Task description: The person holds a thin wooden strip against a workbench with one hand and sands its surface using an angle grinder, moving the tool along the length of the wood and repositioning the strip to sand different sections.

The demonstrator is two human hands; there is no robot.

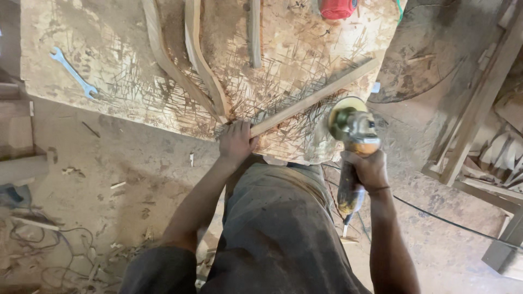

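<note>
The left hand (235, 142) rests on the near edge of the desk (65, 109), its fingers closed over the near end of a straight wooden strip (316, 98). The strip lies flat on the desk and runs diagonally away toward the far right edge. The right hand (369, 170) is closed around the body of an angle grinder (353, 147), fingers wrapped tight on the grip. The grinder is held upright off the desk's near right corner, its disc end uppermost and just beside the strip, not touching it. Its cord (447, 220) trails across the floor to the right.

Two curved wooden pieces (185, 65) lie on the desk left of the strip, converging near the left hand. A blue spanner (73, 72) lies on the left part of the desk, well apart from both hands. A red object (338, 8) sits at the far edge. The desk surface is heavily scored with cut marks. Timber frames (479, 103) stand to the right on the floor.
</note>
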